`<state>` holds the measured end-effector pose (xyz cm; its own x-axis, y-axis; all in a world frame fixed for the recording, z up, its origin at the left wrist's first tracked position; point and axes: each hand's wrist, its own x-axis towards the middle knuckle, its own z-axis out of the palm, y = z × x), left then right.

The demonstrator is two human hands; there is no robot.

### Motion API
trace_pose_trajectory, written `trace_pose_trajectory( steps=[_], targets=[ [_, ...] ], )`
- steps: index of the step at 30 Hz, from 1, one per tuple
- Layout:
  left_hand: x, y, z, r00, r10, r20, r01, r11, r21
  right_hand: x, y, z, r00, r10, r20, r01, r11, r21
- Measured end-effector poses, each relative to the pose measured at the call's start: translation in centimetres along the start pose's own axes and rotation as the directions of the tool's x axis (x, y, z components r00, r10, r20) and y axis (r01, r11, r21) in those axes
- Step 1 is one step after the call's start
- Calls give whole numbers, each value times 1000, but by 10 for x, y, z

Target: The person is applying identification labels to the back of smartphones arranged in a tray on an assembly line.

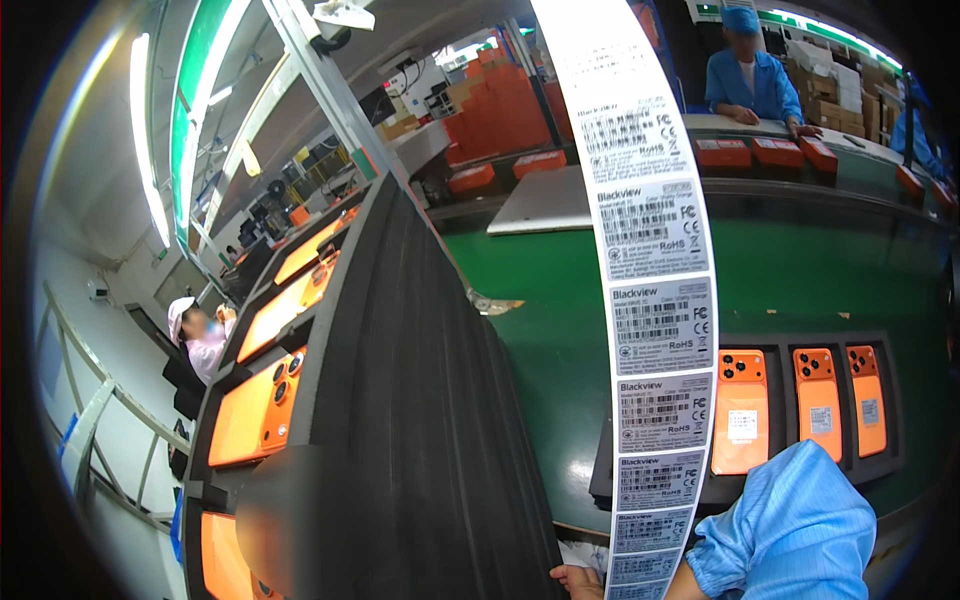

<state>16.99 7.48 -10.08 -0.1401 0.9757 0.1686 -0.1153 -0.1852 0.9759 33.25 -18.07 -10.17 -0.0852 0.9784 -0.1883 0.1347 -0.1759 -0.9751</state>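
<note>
A long white strip of grey printed labels [655,320] runs from the top of the view down to the lower edge, close in front of me. My right arm, in a blue sleeve, enters at the lower right, and its forearm passes behind the strip. My right hand [578,582] shows at the strip's left edge, fingers closed on crumpled white paper [585,557]; the strip hides part of it. My left hand cannot be seen. To the right, a black foam tray [885,400] holds orange phones [740,415], backs up, with labels on them.
Left of the strip rises a tall stack of black foam trays [400,400], orange phones [265,410] in the top one. A blurred patch covers part of it. Beyond the green work surface [545,370] lie a grey board [545,205] and red-orange boxes [722,153]; a blue-clad person [750,80] works there.
</note>
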Motion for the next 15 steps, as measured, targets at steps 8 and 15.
trace_pose_trajectory(
  steps=[8,15],
  targets=[
    [0,-1,16,1000,29,11,-29,1000,-12,-13,-22,-21,983,133,127,-125,990,-67],
    [-13,-11,19,997,75,-26,-76,997,-35,9,-21,-8,993,105,54,-114,975,193]
  ],
)
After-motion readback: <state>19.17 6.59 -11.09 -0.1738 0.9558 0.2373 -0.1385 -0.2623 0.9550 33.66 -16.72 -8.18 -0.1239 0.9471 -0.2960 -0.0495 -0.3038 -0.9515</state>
